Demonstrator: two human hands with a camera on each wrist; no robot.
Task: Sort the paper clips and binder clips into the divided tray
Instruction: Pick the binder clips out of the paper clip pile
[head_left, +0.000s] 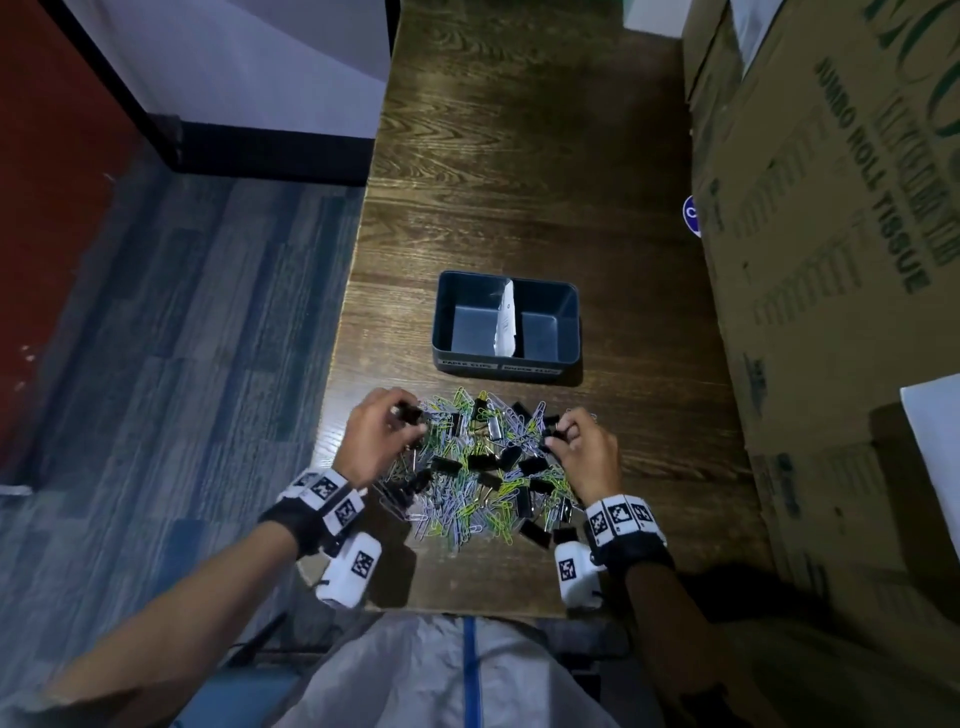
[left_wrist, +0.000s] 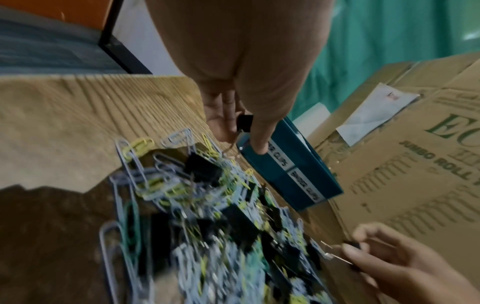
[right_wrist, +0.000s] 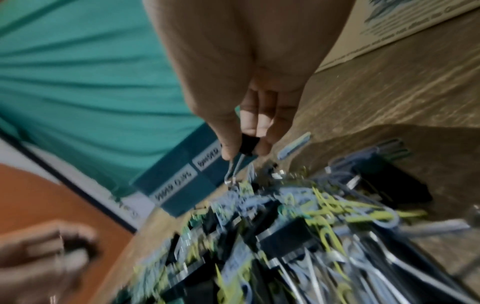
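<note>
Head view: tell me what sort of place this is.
Probably a storeroom or office back room: large printed cardboard tissue cartons stacked beside a dark wood-grain table, with grey-blue carpet flooring.

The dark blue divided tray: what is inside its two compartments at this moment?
Inside the dark blue plastic divided tray, only a white paper divider stands between two compartments; both visible floors look bare, with no clips. The near wall hides the front strip of each floor.

Tray (head_left: 505, 366): 1, w/ 2 compartments, 2 labels on front. Divider card (head_left: 505, 317): 1. Binder clips (head_left: 479, 461): approx 20+ black. Paper clips (head_left: 457, 512): too many, tangled (no exact count). Cardboard boxes (head_left: 831, 270): 2+. Hands: 2.
</note>
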